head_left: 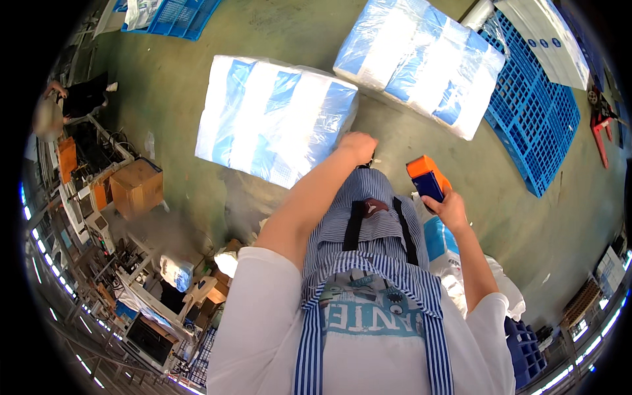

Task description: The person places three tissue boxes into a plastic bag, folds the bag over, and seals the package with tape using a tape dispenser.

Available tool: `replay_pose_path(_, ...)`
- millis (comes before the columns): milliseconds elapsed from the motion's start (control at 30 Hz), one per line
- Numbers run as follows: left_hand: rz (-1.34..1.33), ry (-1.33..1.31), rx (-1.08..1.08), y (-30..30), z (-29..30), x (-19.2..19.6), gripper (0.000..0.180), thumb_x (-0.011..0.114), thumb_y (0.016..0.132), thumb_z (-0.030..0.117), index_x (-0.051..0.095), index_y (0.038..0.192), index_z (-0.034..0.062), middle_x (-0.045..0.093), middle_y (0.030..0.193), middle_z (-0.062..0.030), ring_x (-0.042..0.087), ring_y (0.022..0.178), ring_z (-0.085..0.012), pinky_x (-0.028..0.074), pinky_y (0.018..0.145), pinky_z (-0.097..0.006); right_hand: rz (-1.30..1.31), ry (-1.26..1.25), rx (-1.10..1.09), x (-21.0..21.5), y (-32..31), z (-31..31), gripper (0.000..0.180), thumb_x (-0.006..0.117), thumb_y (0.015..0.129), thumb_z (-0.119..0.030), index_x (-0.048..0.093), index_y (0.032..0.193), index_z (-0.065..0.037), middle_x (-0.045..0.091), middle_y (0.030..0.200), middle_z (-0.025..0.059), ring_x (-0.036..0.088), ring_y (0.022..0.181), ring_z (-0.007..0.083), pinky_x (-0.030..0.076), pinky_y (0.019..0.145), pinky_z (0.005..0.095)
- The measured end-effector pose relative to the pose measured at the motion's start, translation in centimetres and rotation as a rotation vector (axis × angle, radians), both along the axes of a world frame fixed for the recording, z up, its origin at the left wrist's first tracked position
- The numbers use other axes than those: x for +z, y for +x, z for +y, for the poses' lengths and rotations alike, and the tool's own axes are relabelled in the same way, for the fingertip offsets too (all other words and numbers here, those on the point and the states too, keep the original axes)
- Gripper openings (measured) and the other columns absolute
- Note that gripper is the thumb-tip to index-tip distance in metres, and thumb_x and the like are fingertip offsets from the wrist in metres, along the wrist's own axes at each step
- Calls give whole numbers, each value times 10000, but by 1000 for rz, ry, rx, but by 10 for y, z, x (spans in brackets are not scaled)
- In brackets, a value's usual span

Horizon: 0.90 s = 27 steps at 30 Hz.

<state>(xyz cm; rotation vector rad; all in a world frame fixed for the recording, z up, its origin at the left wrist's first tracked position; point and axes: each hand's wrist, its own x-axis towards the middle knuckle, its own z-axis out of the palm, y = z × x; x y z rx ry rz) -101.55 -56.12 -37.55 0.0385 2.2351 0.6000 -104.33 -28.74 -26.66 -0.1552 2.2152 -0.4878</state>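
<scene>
My left hand (359, 146) is closed in a fist at the lower right corner of a plastic-wrapped bundle (273, 122) with blue and white stripes. Whatever those fingers hold, if anything, is hidden; a small dark bit shows just below them. My right hand (449, 209) is wrapped round an orange and dark-blue handheld tool (426, 178), whose exact kind I cannot make out. The tool is held up in front of me, apart from the bundles. A second wrapped bundle (418, 62), also blue and white, lies on the floor farther off to the right.
A blue plastic pallet (536, 118) lies at the right, with white sheets (556, 46) above it and a red pallet jack (600, 128) beyond. Another blue pallet (181, 20) is at the far left. A cardboard box (136, 187) and machinery stand left, near another person (79, 99).
</scene>
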Motion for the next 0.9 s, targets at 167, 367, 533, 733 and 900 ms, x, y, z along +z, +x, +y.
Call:
replay_pose_path(167,-146,1071,1230,35,25,56,409,400,946,370,550,1192,80,595,1149,-92,552,1049,-235,406,946,-350,69,-628,-141,21,15,-36,476,787,671,-360,592,913,0,616,790,129,590,711,288,469,674,343)
replay_pose_path(367,-112,1409,1915,54,56,108,500,294,967,473,492,1200,78,583,1103,-51,579,976,-157,462,857,-299,-36,-941,-152,18,31,-113,579,606,817,-477,514,1140,-5,555,1059,168,542,961,321,420,854,371)
replay_pose_path(533,459,1439,1806,62,16,119,363,434,933,262,472,1214,35,539,1164,-94,553,1023,-191,452,881,-308,214,-824,214,51,14,-161,552,683,785,-391,523,1144,-3,569,1058,120,554,976,247,424,859,342)
replay_pose_path(733,717,875,1591,94,-58,138,545,342,959,453,381,1321,48,432,1284,-84,444,1139,-167,331,994,-323,-356,-922,-64,70,28,-204,469,744,757,-254,556,1107,-6,631,952,61,592,860,162,459,808,296)
replay_pose_path(900,323,1069,1401,124,-176,193,429,447,935,380,580,1131,23,606,1061,-54,525,1037,-145,375,930,-301,-297,-786,177,75,29,-243,431,771,709,-233,592,1031,-10,646,854,91,604,753,169,465,713,277)
